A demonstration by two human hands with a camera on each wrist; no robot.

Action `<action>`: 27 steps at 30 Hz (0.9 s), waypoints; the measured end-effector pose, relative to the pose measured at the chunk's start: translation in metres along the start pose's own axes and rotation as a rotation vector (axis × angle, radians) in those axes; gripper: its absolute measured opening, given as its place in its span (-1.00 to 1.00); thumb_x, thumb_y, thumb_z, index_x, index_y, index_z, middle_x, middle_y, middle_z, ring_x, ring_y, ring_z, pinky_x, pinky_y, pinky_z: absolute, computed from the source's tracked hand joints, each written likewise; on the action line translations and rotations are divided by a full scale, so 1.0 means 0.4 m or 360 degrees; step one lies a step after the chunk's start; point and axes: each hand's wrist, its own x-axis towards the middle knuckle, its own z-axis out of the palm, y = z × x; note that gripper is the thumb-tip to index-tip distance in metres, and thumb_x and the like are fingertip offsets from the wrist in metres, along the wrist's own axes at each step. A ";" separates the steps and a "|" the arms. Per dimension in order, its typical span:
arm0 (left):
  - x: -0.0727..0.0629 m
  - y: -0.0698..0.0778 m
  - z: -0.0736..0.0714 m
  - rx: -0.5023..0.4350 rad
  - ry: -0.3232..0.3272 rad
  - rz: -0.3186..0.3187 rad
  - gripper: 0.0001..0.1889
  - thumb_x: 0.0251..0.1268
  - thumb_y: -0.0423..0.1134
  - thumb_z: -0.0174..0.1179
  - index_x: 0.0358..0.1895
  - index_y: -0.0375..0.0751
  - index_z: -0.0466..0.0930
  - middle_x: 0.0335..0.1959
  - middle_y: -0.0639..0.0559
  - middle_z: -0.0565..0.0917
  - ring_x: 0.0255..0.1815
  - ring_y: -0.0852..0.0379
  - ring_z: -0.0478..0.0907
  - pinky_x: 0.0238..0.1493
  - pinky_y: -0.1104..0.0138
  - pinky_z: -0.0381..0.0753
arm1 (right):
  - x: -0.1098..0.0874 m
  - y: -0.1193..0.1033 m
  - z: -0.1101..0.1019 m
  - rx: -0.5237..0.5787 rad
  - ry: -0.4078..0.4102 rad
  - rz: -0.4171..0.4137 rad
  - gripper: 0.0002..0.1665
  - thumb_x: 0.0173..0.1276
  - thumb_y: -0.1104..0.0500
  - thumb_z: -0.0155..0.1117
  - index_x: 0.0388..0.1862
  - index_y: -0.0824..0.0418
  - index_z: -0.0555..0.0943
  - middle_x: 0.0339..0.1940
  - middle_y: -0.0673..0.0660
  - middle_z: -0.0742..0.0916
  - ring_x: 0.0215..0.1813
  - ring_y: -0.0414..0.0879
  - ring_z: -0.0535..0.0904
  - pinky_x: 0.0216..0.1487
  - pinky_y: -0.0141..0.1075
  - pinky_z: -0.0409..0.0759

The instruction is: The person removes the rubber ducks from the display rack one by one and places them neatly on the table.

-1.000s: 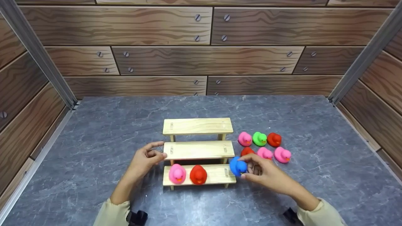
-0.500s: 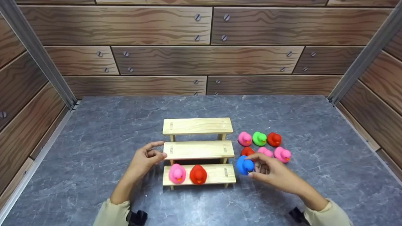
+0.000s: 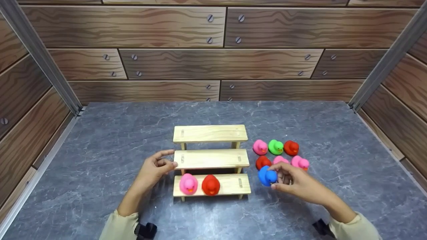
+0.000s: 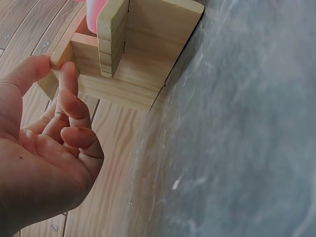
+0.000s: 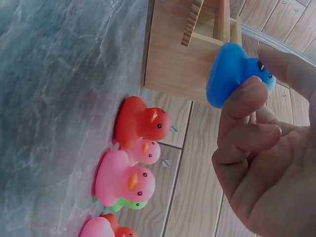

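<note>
A three-step wooden stand [image 3: 210, 159] stands mid-table. My left hand [image 3: 155, 171] holds the left end of its middle step, thumb and forefinger at the board's edge in the left wrist view. On the lowest step a pink rubber duck [image 3: 188, 184] and a red rubber duck [image 3: 210, 185] sit side by side, toward the left. To the right of the stand, my right hand [image 3: 298, 183] pinches a blue rubber duck [image 5: 226, 74] between thumb and fingers. In the right wrist view it is up off the tabletop, head toward the palm.
Several more ducks are grouped right of the stand: a green duck [image 3: 276, 147], a red duck [image 3: 291, 148], another red duck [image 3: 263, 162] and pink ducks [image 3: 260, 147]. Wood-patterned walls [image 3: 173, 63] border the grey tabletop [image 3: 126, 133] at the back and sides.
My right hand has carried the blue duck rightward, from over the lowest step's right end to beside the stand. My left hand and the stand have stayed put.
</note>
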 end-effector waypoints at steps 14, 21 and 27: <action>0.004 -0.004 0.000 0.0012 0.0020 -0.0010 -0.45 0.13 -0.41 0.28 0.24 -0.39 0.42 -0.53 0.16 0.62 -0.51 0.25 0.44 -0.40 0.43 0.41 | 0.003 0.036 0.000 -0.0115 -0.0090 0.0035 -0.52 0.26 0.07 0.36 0.08 0.24 0.49 -0.34 0.07 0.54 -0.32 -0.30 0.42 -0.33 -0.41 0.45; 0.003 -0.003 0.001 0.0041 0.0029 -0.0012 -0.45 0.13 -0.39 0.29 0.24 -0.38 0.43 -0.53 0.14 0.63 -0.52 0.24 0.44 -0.41 0.42 0.41 | 0.005 0.045 0.003 -0.0153 -0.0118 -0.0002 -0.57 0.25 0.08 0.37 0.02 0.23 0.50 -0.37 0.04 0.53 -0.34 -0.32 0.42 -0.34 -0.42 0.44; 0.003 -0.002 0.000 0.0023 0.0013 -0.0007 -0.45 0.14 -0.39 0.28 0.25 -0.38 0.42 -0.53 0.15 0.63 -0.49 0.23 0.48 -0.38 0.42 0.41 | 0.006 0.057 0.004 -0.0201 -0.0112 -0.0029 -0.61 0.24 0.11 0.37 -0.02 0.22 0.51 -0.39 0.02 0.53 -0.35 -0.33 0.41 -0.36 -0.43 0.43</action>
